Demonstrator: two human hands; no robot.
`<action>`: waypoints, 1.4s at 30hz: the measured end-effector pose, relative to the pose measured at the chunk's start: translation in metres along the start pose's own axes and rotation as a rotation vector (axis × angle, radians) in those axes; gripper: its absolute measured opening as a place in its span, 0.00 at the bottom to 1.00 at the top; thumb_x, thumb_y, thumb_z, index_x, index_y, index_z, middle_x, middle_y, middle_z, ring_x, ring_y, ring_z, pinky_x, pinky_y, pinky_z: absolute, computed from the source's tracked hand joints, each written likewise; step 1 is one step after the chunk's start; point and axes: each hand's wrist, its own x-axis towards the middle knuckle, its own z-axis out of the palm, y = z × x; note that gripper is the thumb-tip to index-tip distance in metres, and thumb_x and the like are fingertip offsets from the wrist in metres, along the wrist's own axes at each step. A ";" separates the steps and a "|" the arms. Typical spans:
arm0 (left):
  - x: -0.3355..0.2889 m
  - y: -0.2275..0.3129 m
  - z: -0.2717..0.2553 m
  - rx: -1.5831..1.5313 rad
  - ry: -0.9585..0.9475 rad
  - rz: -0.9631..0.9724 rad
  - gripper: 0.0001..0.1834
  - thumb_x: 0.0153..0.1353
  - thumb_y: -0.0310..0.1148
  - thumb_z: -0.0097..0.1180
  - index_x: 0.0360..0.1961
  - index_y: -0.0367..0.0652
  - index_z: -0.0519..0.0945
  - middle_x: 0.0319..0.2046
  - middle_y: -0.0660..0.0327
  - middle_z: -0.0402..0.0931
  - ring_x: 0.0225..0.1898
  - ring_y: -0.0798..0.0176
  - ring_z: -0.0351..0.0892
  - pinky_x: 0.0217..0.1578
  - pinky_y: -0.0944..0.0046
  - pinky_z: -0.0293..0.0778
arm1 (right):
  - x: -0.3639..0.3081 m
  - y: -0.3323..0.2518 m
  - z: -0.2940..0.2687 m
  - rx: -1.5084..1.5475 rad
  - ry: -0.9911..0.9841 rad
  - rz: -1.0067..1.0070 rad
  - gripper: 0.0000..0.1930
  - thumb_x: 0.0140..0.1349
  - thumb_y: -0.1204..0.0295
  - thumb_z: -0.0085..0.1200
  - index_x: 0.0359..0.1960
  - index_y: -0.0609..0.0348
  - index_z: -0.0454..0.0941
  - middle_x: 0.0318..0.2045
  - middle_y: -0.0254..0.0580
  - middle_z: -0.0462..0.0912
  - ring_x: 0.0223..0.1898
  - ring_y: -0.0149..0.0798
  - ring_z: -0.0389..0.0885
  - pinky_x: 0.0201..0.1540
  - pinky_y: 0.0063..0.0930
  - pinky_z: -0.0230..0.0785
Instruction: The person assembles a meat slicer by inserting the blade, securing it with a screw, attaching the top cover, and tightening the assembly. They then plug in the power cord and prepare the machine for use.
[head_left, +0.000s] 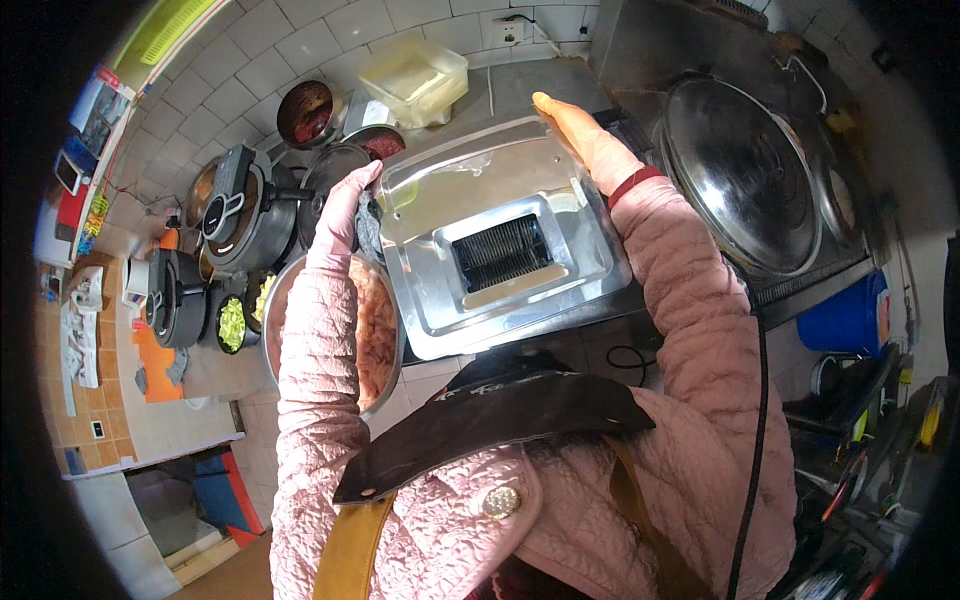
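A boxy stainless-steel meat slicer (470, 175) is in front of me, turned slightly askew. Rows of thin blades (502, 253) show through the rectangular opening in its face. My left hand (350, 205) grips its far left edge, with the fingers partly hidden. At the far right corner my right hand (588, 140) in an orange-pink glove holds the other side, fingers along the edge. Whether the slicer rests on the counter or is lifted cannot be told. Beneath my left forearm is a wide steel basin (401, 362) of raw pale-pink meat (376, 325).
A large domed steel lid (745, 175) covers the stove area at right. A clear plastic tub (415, 85) and a bowl of dark red contents (306, 113) stand by the tiled wall. Cookers (250, 215) and chopped greens (232, 325) are left; a blue bucket (840, 322) is right.
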 end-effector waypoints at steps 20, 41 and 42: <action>0.010 -0.010 -0.012 0.037 0.013 -0.030 0.18 0.68 0.35 0.63 0.54 0.36 0.84 0.50 0.62 0.85 0.52 0.67 0.81 0.58 0.67 0.73 | 0.067 -0.016 -0.015 -0.757 0.223 -0.438 0.30 0.78 0.43 0.40 0.52 0.60 0.80 0.40 0.40 0.84 0.41 0.39 0.80 0.47 0.37 0.72; -0.004 0.011 0.008 0.158 0.066 0.000 0.10 0.67 0.36 0.67 0.40 0.40 0.89 0.33 0.69 0.85 0.34 0.74 0.78 0.41 0.72 0.71 | 0.033 -0.010 0.000 -0.944 0.173 -0.154 0.38 0.75 0.41 0.33 0.43 0.68 0.84 0.31 0.67 0.85 0.38 0.62 0.88 0.47 0.50 0.78; -0.004 0.010 0.007 0.148 0.061 -0.016 0.10 0.67 0.37 0.67 0.39 0.40 0.89 0.33 0.69 0.85 0.34 0.74 0.78 0.41 0.72 0.71 | 0.031 -0.010 0.000 -0.953 0.183 -0.167 0.38 0.75 0.41 0.33 0.43 0.68 0.84 0.32 0.67 0.86 0.40 0.62 0.88 0.49 0.49 0.78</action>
